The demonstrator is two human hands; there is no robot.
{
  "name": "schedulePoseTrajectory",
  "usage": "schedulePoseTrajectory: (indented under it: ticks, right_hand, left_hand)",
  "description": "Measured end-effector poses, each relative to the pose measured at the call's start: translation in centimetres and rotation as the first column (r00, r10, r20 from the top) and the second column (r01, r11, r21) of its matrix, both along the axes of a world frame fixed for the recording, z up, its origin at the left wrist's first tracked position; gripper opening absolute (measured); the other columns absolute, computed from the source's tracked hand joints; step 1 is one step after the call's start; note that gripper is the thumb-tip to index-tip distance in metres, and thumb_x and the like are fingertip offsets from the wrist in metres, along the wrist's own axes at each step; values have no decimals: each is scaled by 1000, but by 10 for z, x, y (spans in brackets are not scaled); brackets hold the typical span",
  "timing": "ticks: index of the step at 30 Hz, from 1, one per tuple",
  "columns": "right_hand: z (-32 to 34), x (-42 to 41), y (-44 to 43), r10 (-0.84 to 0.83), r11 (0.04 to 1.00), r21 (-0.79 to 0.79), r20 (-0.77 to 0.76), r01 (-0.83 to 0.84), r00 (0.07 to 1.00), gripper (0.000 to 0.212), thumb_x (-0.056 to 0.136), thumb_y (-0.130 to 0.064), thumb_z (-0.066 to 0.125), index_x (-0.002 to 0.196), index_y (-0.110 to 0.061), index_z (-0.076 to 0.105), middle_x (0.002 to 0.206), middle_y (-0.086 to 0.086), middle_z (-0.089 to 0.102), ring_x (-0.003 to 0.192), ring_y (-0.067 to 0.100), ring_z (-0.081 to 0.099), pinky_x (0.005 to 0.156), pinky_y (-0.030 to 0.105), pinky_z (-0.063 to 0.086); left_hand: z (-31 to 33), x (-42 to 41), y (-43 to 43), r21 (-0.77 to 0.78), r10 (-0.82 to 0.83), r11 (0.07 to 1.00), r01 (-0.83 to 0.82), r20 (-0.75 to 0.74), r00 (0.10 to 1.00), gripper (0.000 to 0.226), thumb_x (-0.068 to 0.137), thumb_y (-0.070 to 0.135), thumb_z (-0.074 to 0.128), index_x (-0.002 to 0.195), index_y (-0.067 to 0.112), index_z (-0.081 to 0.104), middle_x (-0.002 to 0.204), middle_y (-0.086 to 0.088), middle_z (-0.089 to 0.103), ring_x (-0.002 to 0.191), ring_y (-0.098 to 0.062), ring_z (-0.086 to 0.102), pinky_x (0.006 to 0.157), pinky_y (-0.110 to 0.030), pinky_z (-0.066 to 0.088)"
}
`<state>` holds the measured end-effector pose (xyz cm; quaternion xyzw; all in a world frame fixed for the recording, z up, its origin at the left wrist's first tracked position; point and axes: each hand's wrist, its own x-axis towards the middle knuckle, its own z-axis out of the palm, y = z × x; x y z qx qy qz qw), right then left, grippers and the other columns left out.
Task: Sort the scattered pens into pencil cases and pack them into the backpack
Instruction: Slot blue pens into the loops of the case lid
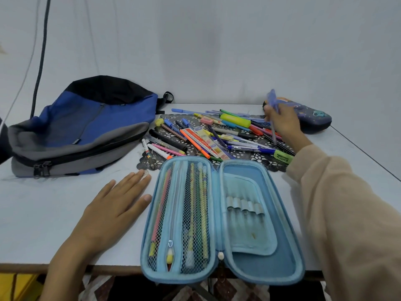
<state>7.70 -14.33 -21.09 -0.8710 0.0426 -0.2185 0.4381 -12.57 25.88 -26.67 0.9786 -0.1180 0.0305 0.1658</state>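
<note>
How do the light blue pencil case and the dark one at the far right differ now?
The light blue pencil case lies open flat near the front edge; the dark pencil case lies shut at the back. The light blue one is plain and shows pencils inside; the dark one is printed, its contents hidden. Both are rounded and rest on the table.

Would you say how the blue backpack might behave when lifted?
The backpack lies slumped and creased, so it is probably floppy and will sag. It looks rather flat, so likely light. Its woven fabric seems unlikely to slip.
</note>
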Motion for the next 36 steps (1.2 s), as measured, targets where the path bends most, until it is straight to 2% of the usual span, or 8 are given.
schedulePoseTrajectory:
  ticks: [6,9,12,20,26,30,32,36]
  right_hand:
    - [-4,-14,11,118,992,24,111,-122,987,19,99,-33,52,88,-19,47,77,-9,46,68,7,42,63,23,35]
    - [3,-15,13,293,945,-113,-135,-308,947,22,84,-33,73,75,-17,60,73,-4,59,67,9,52,65,24,40]
    - [1,-8,15,237,876,-315,-377,-364,896,33,75,-39,81,75,-7,73,75,11,68,71,22,60,64,31,43]
    - [9,-6,25,158,754,-523,-442,-397,883,34,89,-34,66,71,-10,51,72,10,50,71,24,47,61,33,31]
    - [11,-8,24,217,888,-317,-349,-333,912,24,101,-36,46,104,-12,48,102,6,50,96,23,47,82,34,37]
    - [11,-8,26,252,940,-134,-347,-314,903,18,102,-28,45,92,-14,41,74,7,51,56,17,52,51,27,41]
    - [14,-7,35,260,959,-40,-276,-281,925,16,102,-24,45,102,-10,40,80,9,51,54,16,51,47,27,41]
    - [21,4,66,21,972,-233,-72,-37,997,27,91,-32,60,99,-8,50,91,9,52,80,25,50,61,30,35]
  left_hand:
    - [0,0,0,20,6,1000,-6,-7,1000,80,73,82,-7,146,54,10,152,37,-3,137,21,-11,120,-24,-4]
    - [-2,1,1,14,4,1000,-4,-3,1000,80,73,83,-7,146,54,12,152,37,-2,137,20,-11,120,-24,-4]
    - [-3,1,2,6,1,1000,-1,3,1000,83,71,86,-9,145,55,12,151,38,-1,138,20,-10,121,-24,-3]
    - [-2,1,1,-1,3,1000,-4,-5,1000,81,73,85,-7,145,55,11,152,37,-2,138,20,-10,121,-25,-3]
    - [0,0,1,15,12,1000,-12,-18,1000,78,75,79,-4,147,53,10,153,36,-4,137,20,-12,121,-24,-4]
    - [0,0,0,4,12,1000,-12,-6,1000,78,75,79,-4,147,53,10,152,37,-3,137,21,-12,121,-24,-5]
    - [-1,-1,-1,-2,11,1000,-11,-7,1000,79,74,81,-6,146,53,10,151,38,-3,137,21,-12,121,-24,-5]
    - [-1,0,-1,-7,9,1000,-9,-6,1000,78,75,80,-5,147,53,11,152,37,-3,137,21,-11,121,-24,-4]
